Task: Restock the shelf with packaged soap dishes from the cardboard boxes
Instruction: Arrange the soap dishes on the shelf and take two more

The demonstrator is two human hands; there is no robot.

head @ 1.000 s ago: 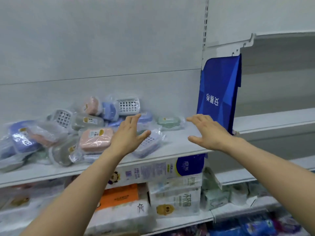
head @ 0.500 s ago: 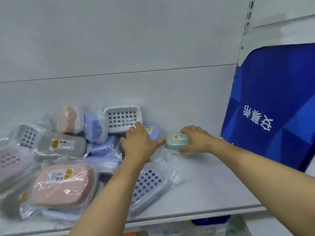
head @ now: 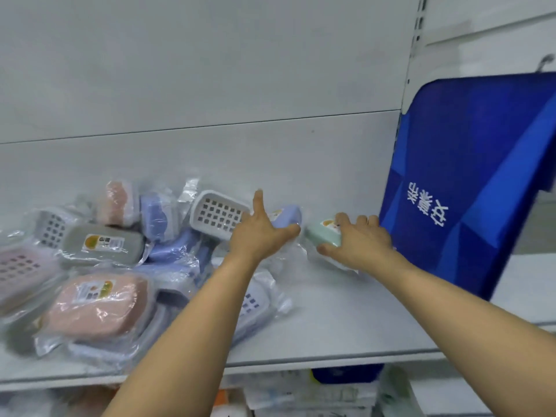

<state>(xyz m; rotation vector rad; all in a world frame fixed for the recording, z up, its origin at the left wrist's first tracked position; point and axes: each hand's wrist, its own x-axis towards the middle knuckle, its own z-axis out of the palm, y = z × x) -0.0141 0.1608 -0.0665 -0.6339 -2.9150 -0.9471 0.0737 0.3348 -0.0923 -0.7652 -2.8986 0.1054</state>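
Dishes (head: 99, 308) already heap the shelf (head: 346, 335); right hand (head: 358, 245) grips a green one (head: 323, 233) under its fingers, left hand (head: 258, 233) spread open; boxes unseen.

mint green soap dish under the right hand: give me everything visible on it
The mint green soap dish is a small rounded oblong, plastic by its look, sealed in a clear wrapper, with a white and orange label on its top face. It lies at the back of the white shelf, apart from the main pile, just left of the blue divider panel. The right hand grips its right end, thumb at its front edge.
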